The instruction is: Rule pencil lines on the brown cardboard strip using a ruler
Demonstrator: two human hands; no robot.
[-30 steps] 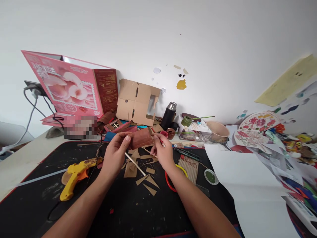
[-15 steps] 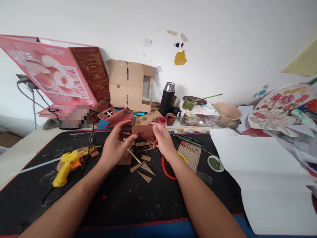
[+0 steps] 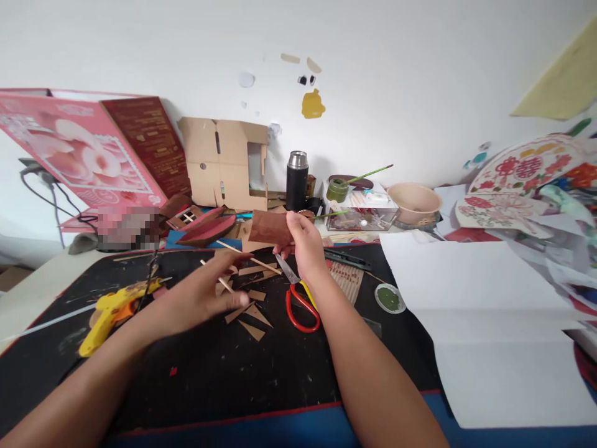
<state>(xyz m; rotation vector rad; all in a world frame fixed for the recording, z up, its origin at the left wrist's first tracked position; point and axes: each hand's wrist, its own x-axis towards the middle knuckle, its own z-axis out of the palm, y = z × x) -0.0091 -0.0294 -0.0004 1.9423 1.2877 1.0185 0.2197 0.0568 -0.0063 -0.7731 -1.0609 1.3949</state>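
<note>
My right hand (image 3: 308,247) pinches a small brown-painted piece of card (image 3: 269,228) by its right end, raised above the mat. Apart from it, my left hand (image 3: 209,292) hovers lower, thumb and fingers spread, over cardboard scraps (image 3: 252,330). A thin wooden stick (image 3: 249,256) and a second, shorter-looking stick (image 3: 217,277) lie by the left fingers; whether they touch is unclear. Scissors (image 3: 303,311) with red and yellow handles lie below my right wrist, which partly covers them.
A yellow glue gun (image 3: 112,311) lies at left on the black mat (image 3: 233,379). Right of my arm are a utility knife (image 3: 347,259), corrugated card (image 3: 347,280) and a dish of green paint (image 3: 389,298). White paper (image 3: 480,292) covers the right side. A black thermos (image 3: 297,180) stands behind.
My left hand has let go of the brown card and moved down and left. My right hand keeps hold of the card, now tilted. The view has shifted slightly right.
</note>
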